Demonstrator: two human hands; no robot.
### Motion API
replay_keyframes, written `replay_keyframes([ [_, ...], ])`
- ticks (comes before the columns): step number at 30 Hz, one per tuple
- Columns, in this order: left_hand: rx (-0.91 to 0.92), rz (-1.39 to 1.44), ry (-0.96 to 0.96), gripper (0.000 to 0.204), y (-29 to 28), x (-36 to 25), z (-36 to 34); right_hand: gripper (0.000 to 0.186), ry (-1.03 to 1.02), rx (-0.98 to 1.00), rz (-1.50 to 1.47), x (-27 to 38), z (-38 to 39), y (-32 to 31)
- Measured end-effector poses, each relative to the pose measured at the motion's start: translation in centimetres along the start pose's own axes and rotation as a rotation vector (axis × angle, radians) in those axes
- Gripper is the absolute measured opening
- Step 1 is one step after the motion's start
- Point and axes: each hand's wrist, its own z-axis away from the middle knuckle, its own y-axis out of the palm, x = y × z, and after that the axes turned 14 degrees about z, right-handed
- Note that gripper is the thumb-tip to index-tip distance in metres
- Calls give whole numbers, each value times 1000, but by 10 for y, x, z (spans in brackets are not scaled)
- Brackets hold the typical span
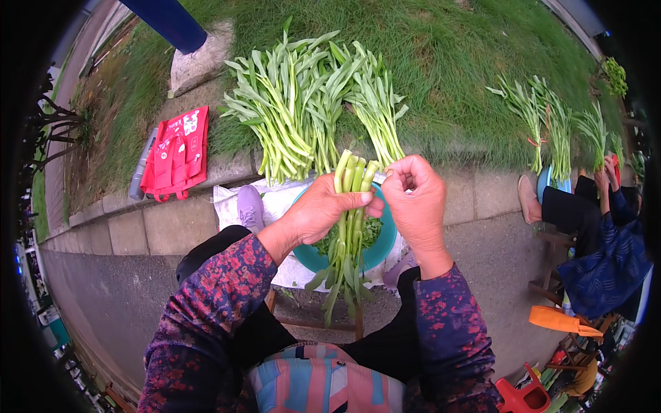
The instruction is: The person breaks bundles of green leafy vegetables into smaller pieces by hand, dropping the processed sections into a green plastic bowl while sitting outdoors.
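Observation:
My left hand (313,212) is closed round a small bunch of leafy green vegetable stalks (343,242). Their thick pale cut ends point up and away from me, while the leaves hang down toward my lap. Just right of the cut ends, my right hand (420,206) has its fingers curled into a pinch; what lies in them, if anything, is hidden. Below both hands sits a teal basin (387,237) with chopped or picked green leaves (372,233) inside, partly covered by the bunch. A large heap of the same greens (286,110) lies beyond, on the grass and kerb.
The basin stands on a white sheet (227,206) between my purple shoes (250,206). A red bag (179,155) and a grey cylinder (141,168) rest at left by a blue post (169,24). At right, another person (599,255) sits near tied greens (530,117) and an orange bag (558,319).

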Motion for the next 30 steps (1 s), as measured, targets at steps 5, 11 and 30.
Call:
replay_keyframes([
  [5,15,45,13,26,-8,-5,-2,4,54,-30,-114,4,-7,-15],
  [11,9,130,95,33,-24,-36,3,12,-24,126,75,-8,-1,-24],
  [30,24,195,230,39,-27,-51,6,18,-124,267,82,-27,15,-2],
])
